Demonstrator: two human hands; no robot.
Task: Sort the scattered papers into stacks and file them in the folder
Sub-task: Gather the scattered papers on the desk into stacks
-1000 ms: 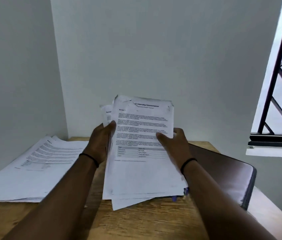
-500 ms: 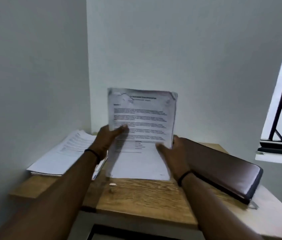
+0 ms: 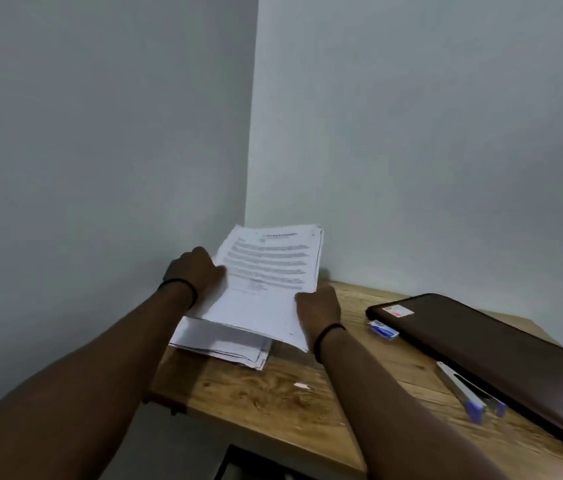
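Both hands, left hand [image 3: 200,271] and right hand [image 3: 318,306], are gripping a paper bundle [image 3: 266,282] over the stack [image 3: 221,344] at ten o'clock; filing in the folder [image 3: 487,348], three o'clock, seems next.

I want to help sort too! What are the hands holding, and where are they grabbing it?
Both hold one bundle of printed papers: the left hand grips its left edge, the right hand its lower right edge.
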